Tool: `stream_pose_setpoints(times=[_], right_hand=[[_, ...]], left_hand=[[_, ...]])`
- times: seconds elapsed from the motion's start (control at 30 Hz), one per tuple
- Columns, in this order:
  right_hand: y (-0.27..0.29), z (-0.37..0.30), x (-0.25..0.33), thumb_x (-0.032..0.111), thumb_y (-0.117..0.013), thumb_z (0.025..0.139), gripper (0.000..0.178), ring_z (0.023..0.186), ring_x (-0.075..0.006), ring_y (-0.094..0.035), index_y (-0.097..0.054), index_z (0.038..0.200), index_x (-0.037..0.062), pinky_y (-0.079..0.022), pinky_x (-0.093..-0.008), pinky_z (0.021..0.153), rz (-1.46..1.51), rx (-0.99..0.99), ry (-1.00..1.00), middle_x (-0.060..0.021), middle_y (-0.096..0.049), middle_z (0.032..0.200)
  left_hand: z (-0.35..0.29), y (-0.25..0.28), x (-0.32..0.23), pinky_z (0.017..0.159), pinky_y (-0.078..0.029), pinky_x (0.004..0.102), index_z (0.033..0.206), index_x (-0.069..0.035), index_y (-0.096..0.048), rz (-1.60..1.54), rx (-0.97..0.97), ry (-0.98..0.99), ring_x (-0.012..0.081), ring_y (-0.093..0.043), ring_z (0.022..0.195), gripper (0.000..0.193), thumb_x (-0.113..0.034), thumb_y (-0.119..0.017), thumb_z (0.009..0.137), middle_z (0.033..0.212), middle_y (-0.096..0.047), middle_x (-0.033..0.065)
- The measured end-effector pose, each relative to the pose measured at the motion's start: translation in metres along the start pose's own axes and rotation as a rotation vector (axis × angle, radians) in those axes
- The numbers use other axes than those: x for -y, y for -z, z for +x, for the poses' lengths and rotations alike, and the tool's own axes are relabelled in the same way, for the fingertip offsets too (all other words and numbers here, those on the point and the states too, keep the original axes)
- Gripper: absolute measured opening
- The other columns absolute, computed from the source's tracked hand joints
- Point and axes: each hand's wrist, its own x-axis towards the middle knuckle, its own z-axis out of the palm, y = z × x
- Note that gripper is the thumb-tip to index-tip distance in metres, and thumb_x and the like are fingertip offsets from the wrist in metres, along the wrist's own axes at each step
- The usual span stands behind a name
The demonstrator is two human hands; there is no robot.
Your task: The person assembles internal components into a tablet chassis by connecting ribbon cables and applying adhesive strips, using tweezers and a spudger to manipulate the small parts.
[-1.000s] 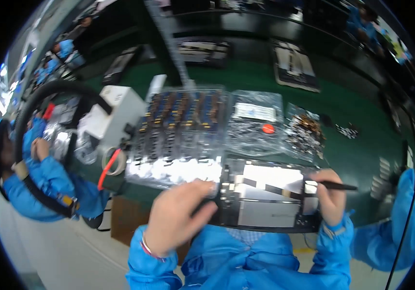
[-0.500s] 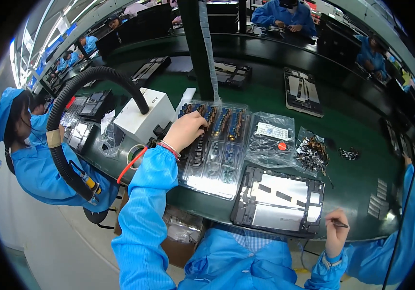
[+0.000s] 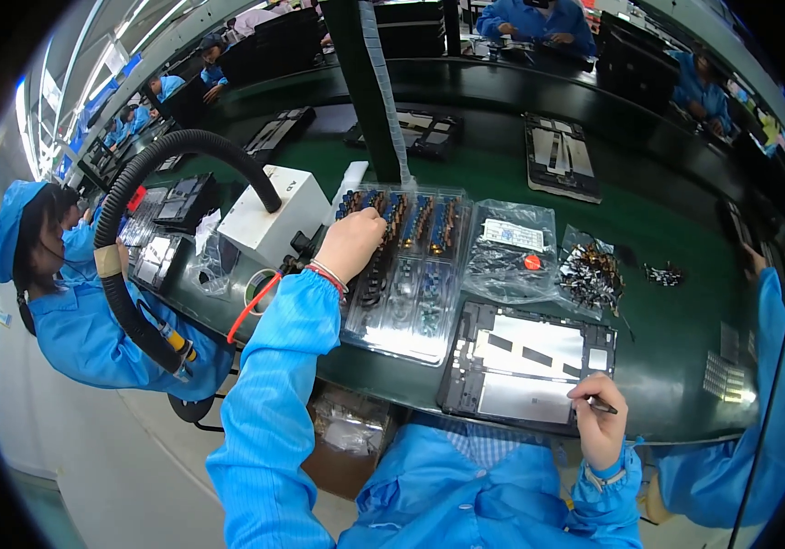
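Plainly, small blue parts could be spilled from the clear moulded plastic tray (image 3: 406, 274), reached into by left hand (image 3: 349, 245) fingertips; a thin dark tool (image 3: 605, 407) was pinched by right hand (image 3: 598, 425).

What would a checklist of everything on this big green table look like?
Surface: green table, mostly covered near the person.
Job's things: clear parts tray under the left hand; dark flat panel by the right hand, which pinches a thin dark tool.
Clutter: two plastic bags of small parts, loose bits.
Grippers: left hand reaching into tray; right hand shut on tool.
Cables: black ribbed hose, red wire.
Surroundings: white box, other workers in blue at neighbouring benches.
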Motion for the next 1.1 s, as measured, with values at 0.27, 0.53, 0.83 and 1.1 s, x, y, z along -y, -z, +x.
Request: stream_pose_setpoints(times=[0.27,0.53,0.83,1.1], right_hand=[[-0.003,-0.01,-0.004,-0.009,-0.048,0.072,0.014,0.059,-0.0098,-0.045,-0.057,0.079,-0.0008,-0.034,-0.0208,0.054,0.038,0.034,-0.008,-0.0049,-0.051,0.069],[-0.023,-0.009,-0.002,-0.001,-0.04,0.087,0.023,0.055,-0.003,-0.042,-0.061,0.096,-0.0019,-0.033,-0.0178,0.049,0.529,0.242,-0.322,-0.0065,-0.063,0.078],[-0.074,0.032,0.012,0.016,-0.054,0.089,0.026,0.068,-0.0065,-0.054,-0.06,0.105,-0.0041,-0.045,-0.0199,0.062,0.851,0.389,-0.509,-0.0057,-0.064,0.086],[-0.064,0.019,0.007,0.006,-0.058,0.084,0.016,0.069,-0.0062,-0.055,-0.065,0.092,-0.0058,-0.044,-0.0201,0.059,0.591,0.225,-0.397,-0.0081,-0.066,0.08]], left_hand=[[0.0,0.015,0.002,0.073,-0.048,0.0413,0.084,-0.004,-0.06,-0.141,-0.002,0.062,0.0298,-0.059,0.083,0.01,-0.011,-0.061,0.076,0.085,-0.058,0.0117],[-0.062,0.096,-0.058,0.064,-0.049,0.0328,0.089,-0.002,-0.059,-0.541,-0.501,0.115,0.026,-0.06,0.073,0.022,0.002,-0.067,0.069,0.078,-0.06,0.0108],[-0.121,0.083,-0.168,0.057,-0.049,0.0297,0.085,-0.003,-0.066,-0.303,-0.585,-0.555,0.0185,-0.057,0.068,0.023,-0.003,-0.067,0.062,0.081,-0.058,0.0049],[-0.104,0.092,-0.182,0.063,-0.051,0.0296,0.094,-0.004,-0.062,-0.711,-0.37,-0.466,0.0202,-0.059,0.075,0.027,-0.014,-0.069,0.071,0.087,-0.061,0.0056]])
